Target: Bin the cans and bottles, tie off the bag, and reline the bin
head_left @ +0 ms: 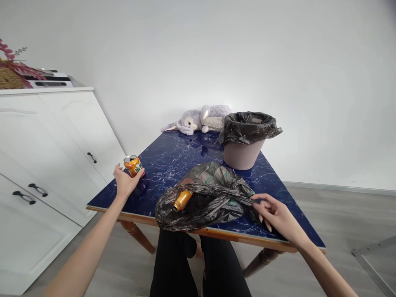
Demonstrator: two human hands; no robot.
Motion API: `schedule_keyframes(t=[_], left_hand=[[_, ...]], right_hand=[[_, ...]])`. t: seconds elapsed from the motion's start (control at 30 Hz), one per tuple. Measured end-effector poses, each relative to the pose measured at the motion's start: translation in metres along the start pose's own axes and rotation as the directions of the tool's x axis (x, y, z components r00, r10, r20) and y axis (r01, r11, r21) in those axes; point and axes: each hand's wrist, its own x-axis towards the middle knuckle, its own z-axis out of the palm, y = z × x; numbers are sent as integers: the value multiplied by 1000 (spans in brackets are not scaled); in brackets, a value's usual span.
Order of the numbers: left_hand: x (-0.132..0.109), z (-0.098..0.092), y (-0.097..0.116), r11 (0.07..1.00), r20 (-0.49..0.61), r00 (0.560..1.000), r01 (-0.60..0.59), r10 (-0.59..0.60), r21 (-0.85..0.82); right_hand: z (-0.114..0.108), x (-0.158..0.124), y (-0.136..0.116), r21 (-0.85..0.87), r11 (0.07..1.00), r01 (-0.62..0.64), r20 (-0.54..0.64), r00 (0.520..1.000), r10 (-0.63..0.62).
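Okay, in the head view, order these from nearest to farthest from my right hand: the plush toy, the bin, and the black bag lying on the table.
1. Black bag: at the table's near edge, its end pinched in your right hand.
2. Bin: beyond the bag, toward the table's right side.
3. Plush toy: at the table's far end, by the wall.
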Motion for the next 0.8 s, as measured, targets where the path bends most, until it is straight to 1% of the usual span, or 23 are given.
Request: schedule_keyframes(t=[0.03,0.07,0.1,0.13,0.17,0.2,0.23,0.27,0.3,0.33,0.37,0.4,0.43,0.5,0.57,0.63,0.7,0.8], left_hand=[[-6,-5,10,998,-90,994,-67,67,3],[-16,-11,23,989,-184,972,-148,147,7],[-29,-19,39,968,-251,938,-250,239,-12],[-45,-29,57,931,-264,904,-361,336,-53],[-64,-40,75,884,-182,880,-460,439,-89],[-84,-52,94,826,6,832,-551,555,-124],[-105,-62,110,752,236,714,-639,659,-164],[-125,-70,123,669,463,527,-711,712,-219],[-142,-75,132,606,620,356,-755,699,-250],[-157,-77,137,569,683,281,-787,674,-238],[-168,-76,137,521,695,246,-827,676,-213],[-176,-71,133,474,689,245,-866,682,-161],[-179,-65,127,436,673,269,-896,689,-88],[-178,-50,111,390,631,338,-919,698,61],[-171,-37,100,392,597,411,-904,689,170],[-162,-29,95,415,566,467,-881,680,228],[-155,-23,93,432,542,509,-859,669,275],[-147,-16,92,449,537,557,-830,634,331]], right_hand=[[0,0,2,1,1000,2,0,1000,-2],[0,0,4,3,1000,3,0,1000,-3],[0,1,6,6,1000,3,4,1000,-3],[0,1,8,11,1000,2,7,1000,-2],[0,1,9,17,1000,1,8,1000,-1],[0,1,11,21,1000,0,6,1000,-1],[0,1,11,23,1000,1,3,1000,-1],[0,1,11,22,1000,3,-1,1000,-3],[0,0,11,20,1000,3,-4,1000,-3],[0,0,10,16,1000,2,-6,1000,-2],[0,-1,9,13,1000,0,-5,1000,1],[0,-1,7,10,1000,-4,-4,1000,4],[0,-1,6,9,1000,-6,-3,1000,6],[0,-1,5,8,1000,-5,-2,1000,5],[0,0,5,8,1000,1,-8,1000,-1],[0,0,6,4,1000,8,-17,1000,-8],[1,1,8,-2,1000,13,-24,1000,-13],[2,1,9,-5,1000,20,-28,999,-20]])
